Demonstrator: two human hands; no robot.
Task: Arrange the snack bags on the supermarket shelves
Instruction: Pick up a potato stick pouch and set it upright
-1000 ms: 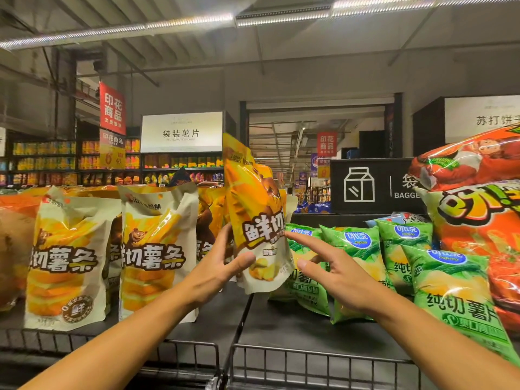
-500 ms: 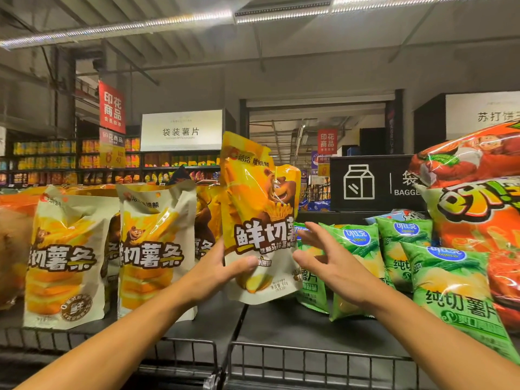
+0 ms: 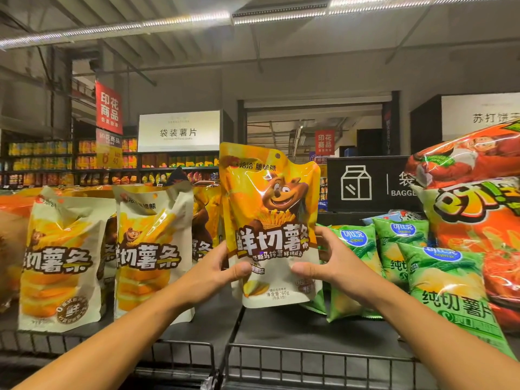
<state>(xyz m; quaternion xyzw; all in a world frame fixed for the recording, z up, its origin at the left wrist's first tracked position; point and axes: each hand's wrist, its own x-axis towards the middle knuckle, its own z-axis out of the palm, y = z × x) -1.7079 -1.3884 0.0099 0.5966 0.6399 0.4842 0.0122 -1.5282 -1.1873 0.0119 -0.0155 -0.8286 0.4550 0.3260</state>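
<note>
Head view: both hands hold up one yellow bag point(image 3: 270, 220) with a cartoon bear, upright, front facing the camera, raised above the dark shelf point(image 3: 309, 330). Left hand point(image 3: 216, 270) grips the yellow bag's lower left edge, thumb on the front, fingers behind. Right hand point(image 3: 323, 266) grips its lower right edge the same way, thumb on the front near the white lower panel.

Left of the yellow bag, two white bags point(image 3: 152, 257) of the same brand stand upright on the shelf, side by side and touching; more yellow packs stand behind them, partly hidden. Right of the yellow bag, green bags point(image 3: 447, 285) lean in a row, overlapping; one sits partly behind the right hand. Further right of the yellow bag, big orange bags point(image 3: 478, 220) are stacked, cut off by the frame edge. Below the yellow bag, a wire rail point(image 3: 309, 358) runs along the shelf front. Behind the yellow bag, a black sign point(image 3: 365, 184) with a carton icon; far behind and to its left, a white sign point(image 3: 178, 130) and stocked shelves.
</note>
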